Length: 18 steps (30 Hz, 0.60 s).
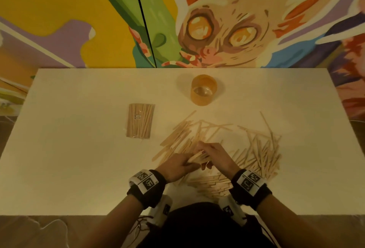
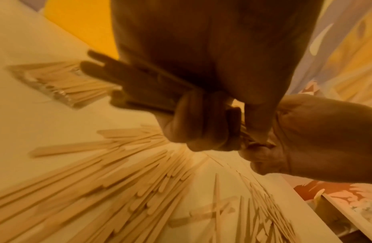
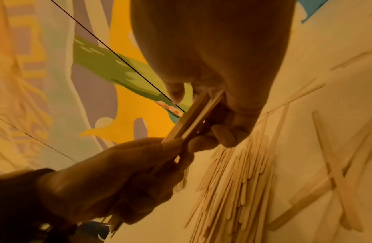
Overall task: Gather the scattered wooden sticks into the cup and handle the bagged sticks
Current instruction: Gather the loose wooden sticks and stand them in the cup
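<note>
Loose wooden sticks lie scattered over the middle of the white table, with thinner ones heaped to the right. Both hands meet over the near part of the pile. My left hand grips a bundle of flat sticks in its curled fingers. My right hand pinches the other end of that bundle. An amber translucent cup stands upright beyond the pile, nothing visible inside. The clear bag of sticks lies flat to the left of the pile.
A colourful mural wall rises right behind the table's far edge. More sticks lie between my wrists near the front edge. Bare tabletop stretches to the left of the bag.
</note>
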Each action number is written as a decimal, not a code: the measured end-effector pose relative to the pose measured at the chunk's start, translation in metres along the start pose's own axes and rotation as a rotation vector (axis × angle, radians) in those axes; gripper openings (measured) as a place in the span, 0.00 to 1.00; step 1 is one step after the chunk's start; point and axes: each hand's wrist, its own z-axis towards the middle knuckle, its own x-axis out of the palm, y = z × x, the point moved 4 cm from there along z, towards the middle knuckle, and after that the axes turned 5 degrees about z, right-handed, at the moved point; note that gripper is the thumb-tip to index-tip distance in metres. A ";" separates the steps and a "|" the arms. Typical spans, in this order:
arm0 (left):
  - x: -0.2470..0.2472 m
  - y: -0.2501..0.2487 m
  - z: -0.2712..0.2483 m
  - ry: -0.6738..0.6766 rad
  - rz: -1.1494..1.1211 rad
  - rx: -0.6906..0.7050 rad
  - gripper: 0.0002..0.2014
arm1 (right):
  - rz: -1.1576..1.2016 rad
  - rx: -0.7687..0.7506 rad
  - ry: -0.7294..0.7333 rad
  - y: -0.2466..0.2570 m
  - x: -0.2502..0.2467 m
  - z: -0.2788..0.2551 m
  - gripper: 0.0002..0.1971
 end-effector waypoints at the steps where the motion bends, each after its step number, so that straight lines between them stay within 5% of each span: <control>1: -0.001 -0.003 0.004 0.000 0.035 0.020 0.14 | -0.005 -0.016 -0.011 0.000 -0.002 0.000 0.16; 4: -0.005 -0.013 0.014 -0.031 0.146 0.047 0.20 | -0.032 -0.063 -0.059 -0.001 -0.009 0.003 0.07; 9: -0.012 -0.017 0.024 -0.162 0.155 -0.014 0.27 | 0.092 -0.068 -0.093 0.000 -0.021 0.005 0.07; 13: -0.007 -0.015 0.034 -0.125 0.214 0.021 0.36 | 0.203 -0.023 -0.070 -0.007 -0.021 0.008 0.02; 18: -0.011 -0.018 0.026 -0.156 0.091 0.016 0.24 | 0.265 -0.006 -0.120 -0.012 -0.026 0.008 0.03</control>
